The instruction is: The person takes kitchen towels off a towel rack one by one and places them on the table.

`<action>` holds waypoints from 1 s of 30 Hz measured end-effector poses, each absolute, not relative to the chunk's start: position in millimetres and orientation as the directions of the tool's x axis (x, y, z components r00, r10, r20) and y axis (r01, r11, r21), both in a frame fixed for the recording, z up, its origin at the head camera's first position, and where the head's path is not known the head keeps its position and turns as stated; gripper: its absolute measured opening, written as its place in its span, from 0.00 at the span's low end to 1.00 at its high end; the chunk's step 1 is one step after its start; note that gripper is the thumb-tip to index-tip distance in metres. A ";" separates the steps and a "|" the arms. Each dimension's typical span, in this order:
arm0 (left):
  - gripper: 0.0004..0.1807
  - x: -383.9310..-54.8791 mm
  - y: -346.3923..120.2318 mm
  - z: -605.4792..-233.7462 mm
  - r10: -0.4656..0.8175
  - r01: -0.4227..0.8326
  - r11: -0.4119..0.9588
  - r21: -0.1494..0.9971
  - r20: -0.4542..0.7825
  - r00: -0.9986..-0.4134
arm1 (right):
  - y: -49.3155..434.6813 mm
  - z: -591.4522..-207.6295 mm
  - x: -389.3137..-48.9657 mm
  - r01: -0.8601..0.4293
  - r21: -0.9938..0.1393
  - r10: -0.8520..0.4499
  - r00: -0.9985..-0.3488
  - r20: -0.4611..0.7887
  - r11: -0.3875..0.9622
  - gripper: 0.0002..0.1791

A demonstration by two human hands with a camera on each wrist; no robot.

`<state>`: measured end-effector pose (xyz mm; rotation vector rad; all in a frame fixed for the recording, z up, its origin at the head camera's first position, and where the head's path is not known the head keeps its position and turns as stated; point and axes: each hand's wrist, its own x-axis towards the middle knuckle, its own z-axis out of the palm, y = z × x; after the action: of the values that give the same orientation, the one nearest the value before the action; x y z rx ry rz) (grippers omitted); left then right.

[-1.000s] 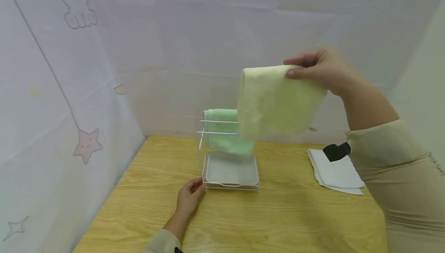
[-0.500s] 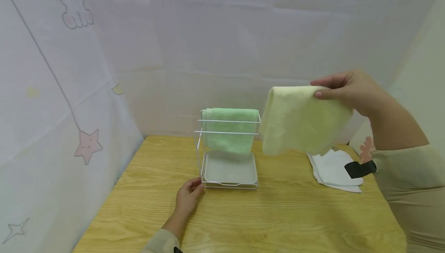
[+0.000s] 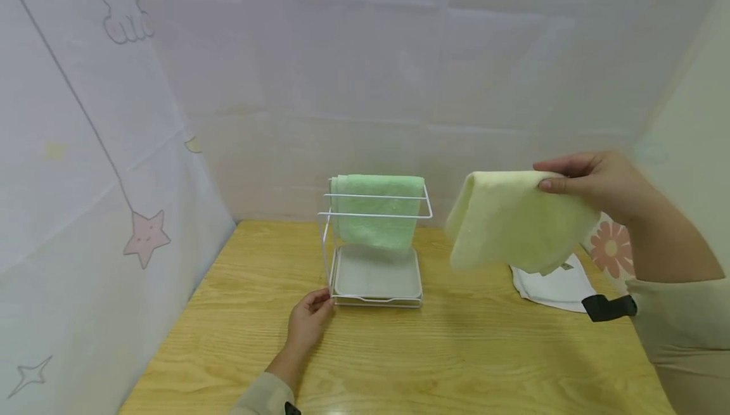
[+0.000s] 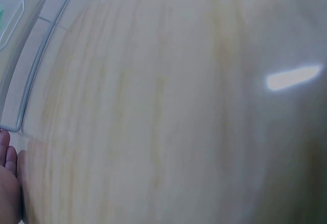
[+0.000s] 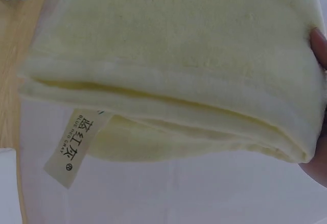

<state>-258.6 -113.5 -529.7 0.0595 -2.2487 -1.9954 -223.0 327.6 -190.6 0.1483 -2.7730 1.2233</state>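
Note:
In the head view my right hand pinches the top edge of a folded yellow towel, which hangs in the air right of the rack. A printed label sticks out of the towel's fold in the right wrist view. A white wire towel rack stands on the table, with a folded green towel draped over its rear bar. Its two nearer bars are bare. Down at the rack's front left corner, my left hand holds the base wire between thumb and fingers; the left wrist view shows only part of this.
A folded white cloth lies on the right side of the wooden table, partly behind the yellow towel. Under the rack's bars sits a pale tray. A fabric backdrop with printed figures closes off the back and left.
My right hand has carried the yellow towel right and down, away from the rack, uncovering the green towel and the bars' right ends. The left hand stays at the rack's corner.

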 end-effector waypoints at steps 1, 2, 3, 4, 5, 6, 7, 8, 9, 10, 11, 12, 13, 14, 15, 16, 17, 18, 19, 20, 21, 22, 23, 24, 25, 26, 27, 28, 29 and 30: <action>0.16 -259.2 -113.5 -530.2 -0.121 0.056 0.124 0.991 0.071 -0.990 | 329.1 -195.2 -221.7 -0.121 -0.730 -0.043 -0.991 0.125 0.672 0.14; 0.16 -259.7 -113.7 -531.9 -0.122 0.060 0.123 0.991 0.075 -0.990 | 331.0 -200.1 -220.8 -0.117 -0.732 -0.049 -0.992 0.114 0.671 0.14; 0.16 -261.3 -113.7 -535.5 -0.126 0.067 0.120 0.991 0.082 -0.989 | 333.0 -205.2 -219.6 -0.112 -0.726 -0.055 -0.993 0.102 0.679 0.14; 0.16 -263.4 -113.8 -539.6 -0.128 0.066 0.118 0.991 0.081 -0.988 | 334.8 -210.9 -219.0 -0.114 -0.724 -0.065 -0.993 0.095 0.681 0.14; 0.16 -266.0 -113.9 -544.0 -0.132 0.064 0.118 0.991 0.080 -0.988 | 336.1 -216.4 -218.2 -0.111 -0.722 -0.071 -0.994 0.085 0.683 0.16; 0.16 -265.0 -113.5 -542.2 -0.130 0.060 0.122 0.991 0.076 -0.989 | 337.5 -222.0 -217.7 -0.108 -0.722 -0.078 -0.994 0.076 0.683 0.17; 0.16 -263.9 -113.2 -540.2 -0.128 0.059 0.119 0.991 0.074 -0.989 | 338.4 -227.9 -217.3 -0.103 -0.730 -0.084 -0.995 0.062 0.676 0.19; 0.16 -262.5 -113.0 -537.5 -0.124 0.058 0.121 0.991 0.073 -0.990 | 339.4 -233.7 -216.6 -0.094 -0.733 -0.088 -0.995 0.047 0.674 0.21; 0.16 -260.4 -112.9 -533.9 -0.120 0.059 0.126 0.990 0.074 -0.990 | 339.7 -239.6 -216.0 -0.086 -0.733 -0.089 -0.995 0.036 0.675 0.22; 0.16 -258.3 -113.2 -530.2 -0.115 0.066 0.131 0.989 0.082 -0.990 | 340.4 -245.4 -215.4 -0.089 -0.733 -0.096 -0.995 0.032 0.674 0.23; 0.15 -257.3 -113.2 -528.3 -0.112 0.067 0.128 0.989 0.082 -0.990 | 341.9 -250.9 -214.4 -0.087 -0.726 -0.099 -0.995 0.026 0.682 0.24; 0.15 -256.7 -113.3 -527.2 -0.110 0.068 0.123 0.990 0.081 -0.991 | 342.6 -256.5 -213.4 -0.089 -0.714 -0.105 -0.994 0.022 0.695 0.24; 0.15 -256.5 -113.4 -527.0 -0.109 0.069 0.117 0.991 0.082 -0.991 | 342.9 -262.0 -212.5 -0.092 -0.693 -0.107 -0.994 0.021 0.715 0.25; 0.15 -256.6 -113.5 -527.7 -0.108 0.070 0.124 0.990 0.083 -0.991 | 343.0 -267.3 -211.3 -0.100 -0.668 -0.109 -0.994 0.028 0.738 0.25; 0.15 -257.3 -113.6 -529.5 -0.109 0.067 0.128 0.989 0.081 -0.991 | 342.9 -272.3 -210.0 -0.113 -0.653 -0.121 -0.992 0.033 0.749 0.26; 0.16 -258.9 -113.8 -532.5 -0.112 0.067 0.128 0.990 0.081 -0.990 | 343.1 -277.3 -208.5 -0.122 -0.644 -0.131 -0.991 0.034 0.756 0.26; 0.16 -261.0 -113.8 -536.4 -0.117 0.060 0.120 0.991 0.074 -0.990 | 342.4 -282.4 -207.3 -0.122 -0.634 -0.134 -0.991 0.029 0.763 0.26; 0.16 -262.2 -114.3 -539.0 -0.120 0.065 0.122 0.990 0.080 -0.990 | 341.0 -287.7 -206.3 -0.117 -0.634 -0.134 -0.991 0.021 0.764 0.27; 0.16 -263.2 -114.6 -541.1 -0.124 0.070 0.120 0.990 0.085 -0.989 | 340.1 -292.8 -205.3 -0.110 -0.640 -0.130 -0.991 0.015 0.761 0.27; 0.16 -264.1 -114.8 -542.7 -0.126 0.074 0.119 0.990 0.089 -0.988 | 339.2 -297.3 -204.1 -0.105 -0.660 -0.135 -0.991 0.006 0.744 0.27; 0.16 -264.7 -114.9 -543.8 -0.129 0.078 0.110 0.991 0.092 -0.987 | 338.4 -302.0 -203.2 -0.109 -0.679 -0.146 -0.989 0.003 0.726 0.27; 0.16 -265.2 -114.9 -544.6 -0.130 0.087 0.104 0.991 0.100 -0.986 | 337.7 -306.8 -202.8 -0.109 -0.692 -0.147 -0.989 0.003 0.714 0.27; 0.16 -265.4 -114.9 -545.3 -0.131 0.089 0.100 0.991 0.102 -0.986 | 337.0 -311.0 -202.3 -0.112 -0.696 -0.150 -0.989 0.007 0.709 0.27; 0.16 -265.5 -114.8 -545.5 -0.133 0.090 0.103 0.991 0.103 -0.986 | 336.2 -315.2 -201.8 -0.120 -0.702 -0.157 -0.987 0.012 0.702 0.26; 0.16 -265.6 -114.6 -545.5 -0.136 0.086 0.101 0.991 0.099 -0.986 | 335.4 -318.9 -201.3 -0.133 -0.710 -0.171 -0.985 0.019 0.691 0.25; 0.16 -265.6 -114.7 -545.5 -0.137 0.082 0.104 0.991 0.096 -0.986 | 334.7 -322.2 -200.6 -0.146 -0.721 -0.187 -0.982 0.023 0.678 0.24; 0.16 -265.6 -114.7 -545.2 -0.137 0.081 0.113 0.990 0.096 -0.986 | 334.3 -325.5 -200.2 -0.166 -0.724 -0.209 -0.977 0.031 0.669 0.23; 0.16 -265.6 -114.6 -544.9 -0.138 0.077 0.119 0.990 0.093 -0.986 | 333.9 -328.1 -199.3 -0.168 -0.728 -0.216 -0.976 0.028 0.665 0.23; 0.16 -265.8 -114.5 -544.6 -0.139 0.070 0.123 0.990 0.087 -0.986 | 333.5 -330.2 -197.9 -0.167 -0.730 -0.223 -0.975 0.020 0.663 0.23; 0.15 -266.0 -114.3 -544.2 -0.139 0.067 0.127 0.990 0.085 -0.987 | 333.0 -332.1 -196.5 -0.164 -0.735 -0.231 -0.973 0.010 0.658 0.23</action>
<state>-266.0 -114.3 -544.2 0.0726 -2.2352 -1.9775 -196.5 333.0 -332.1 0.3510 -2.9363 1.2891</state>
